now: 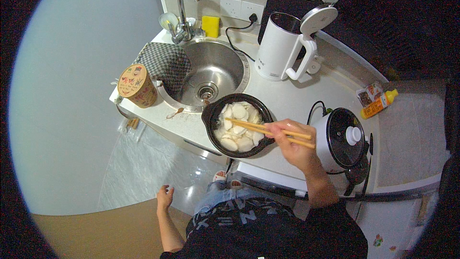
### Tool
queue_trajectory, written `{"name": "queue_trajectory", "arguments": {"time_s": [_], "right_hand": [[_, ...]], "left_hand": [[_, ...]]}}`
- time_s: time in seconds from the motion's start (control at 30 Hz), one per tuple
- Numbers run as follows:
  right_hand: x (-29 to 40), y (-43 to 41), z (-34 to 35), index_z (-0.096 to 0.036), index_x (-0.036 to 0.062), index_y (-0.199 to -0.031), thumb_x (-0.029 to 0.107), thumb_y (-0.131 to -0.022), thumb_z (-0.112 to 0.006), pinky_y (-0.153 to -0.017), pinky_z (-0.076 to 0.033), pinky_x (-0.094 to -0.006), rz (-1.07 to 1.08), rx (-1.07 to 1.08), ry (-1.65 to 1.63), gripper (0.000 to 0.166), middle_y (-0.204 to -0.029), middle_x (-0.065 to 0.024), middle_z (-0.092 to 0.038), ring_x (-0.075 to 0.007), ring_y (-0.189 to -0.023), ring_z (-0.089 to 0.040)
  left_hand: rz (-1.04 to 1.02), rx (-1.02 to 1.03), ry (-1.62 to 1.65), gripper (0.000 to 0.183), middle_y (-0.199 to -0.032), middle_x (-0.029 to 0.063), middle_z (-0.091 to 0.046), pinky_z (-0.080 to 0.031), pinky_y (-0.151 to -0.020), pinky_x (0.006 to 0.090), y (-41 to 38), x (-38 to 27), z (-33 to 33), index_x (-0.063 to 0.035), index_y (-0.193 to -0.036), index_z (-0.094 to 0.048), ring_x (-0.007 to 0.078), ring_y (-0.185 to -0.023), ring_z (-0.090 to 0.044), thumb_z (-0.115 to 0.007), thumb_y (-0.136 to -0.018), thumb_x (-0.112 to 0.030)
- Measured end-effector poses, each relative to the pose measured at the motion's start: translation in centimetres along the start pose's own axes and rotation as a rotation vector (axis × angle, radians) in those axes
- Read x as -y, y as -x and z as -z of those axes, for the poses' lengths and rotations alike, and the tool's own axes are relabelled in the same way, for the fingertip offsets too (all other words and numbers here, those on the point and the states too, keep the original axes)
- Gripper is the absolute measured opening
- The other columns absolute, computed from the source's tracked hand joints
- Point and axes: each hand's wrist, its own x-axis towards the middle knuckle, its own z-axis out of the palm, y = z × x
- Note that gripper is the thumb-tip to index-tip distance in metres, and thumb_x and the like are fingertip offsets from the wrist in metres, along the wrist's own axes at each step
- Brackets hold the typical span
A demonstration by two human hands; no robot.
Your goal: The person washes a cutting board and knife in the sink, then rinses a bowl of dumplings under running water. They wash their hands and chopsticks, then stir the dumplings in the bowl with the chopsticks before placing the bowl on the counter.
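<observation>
My right hand (293, 144) grips a pair of wooden chopsticks (264, 129), held nearly level over a black clay pot (267, 147). The tips reach over pale, round white slices (239, 109) that fill much of the pot; whether they touch a slice I cannot tell. The pot stands on the white countertop, close by the front right rim of the sink. My left hand (165, 197) hangs low beside my body, away from the counter, with its fingers loosely curled and nothing seen in it.
Behind the pot is a round steel sink (219, 61) with a checkered cloth (161, 61) over its left side. A paper tub (138, 86) stands left. An open-lidded white kettle (276, 50), a lidded white electric cooker (337, 140) and a yellow-capped bottle (377, 105) are at the right.
</observation>
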Motion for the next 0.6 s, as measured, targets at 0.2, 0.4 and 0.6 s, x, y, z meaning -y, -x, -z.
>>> {"name": "queue_trajectory", "arguments": {"time_s": [0.2,0.4,0.6], "right_hand": [[-1.8,0.9,-1.4,-0.059,0.0016,-0.08,0.012,-0.079,-0.057,-0.049,-0.046,-0.0237,-0.038,0.006,-0.074,0.01,-0.071,-0.0078,-0.061,-0.0122,-0.057,-0.058],[1.6,0.1,3.7,-0.06,0.0016,-0.078,0.014,-0.081,-0.054,-0.046,-0.045,-0.0209,-0.288,-0.008,-0.268,0.014,-0.073,-0.0067,-0.061,-0.0095,-0.057,-0.057],[0.8,1.7,2.9,-0.059,0.0019,-0.075,0.012,-0.076,-0.059,-0.052,-0.045,-0.0289,-0.12,0.25,-0.019,0.01,-0.068,-0.0085,-0.06,-0.0201,-0.058,-0.058]], "left_hand": [[-0.021,0.017,-0.061,0.04,-0.09,0.0195,-0.059,-0.044,-0.074,0.0366,-0.2,0.8,-0.3,-0.0019,-0.101,-0.055,0.032,-0.085,-0.057,-0.061,-0.071,-0.028],[0.018,0.001,-0.023,0.039,-0.09,0.0196,-0.059,-0.044,-0.074,0.0373,0.5,1.3,-0.2,-0.0028,-0.101,-0.055,0.0318,-0.085,-0.057,-0.061,-0.072,-0.027],[0.001,0.013,-0.053,0.038,-0.092,0.0204,-0.059,-0.044,-0.074,0.0375,0.7,0.2,-0.1,-0.0033,-0.102,-0.055,0.032,-0.086,-0.057,-0.06,-0.073,-0.028]]}}
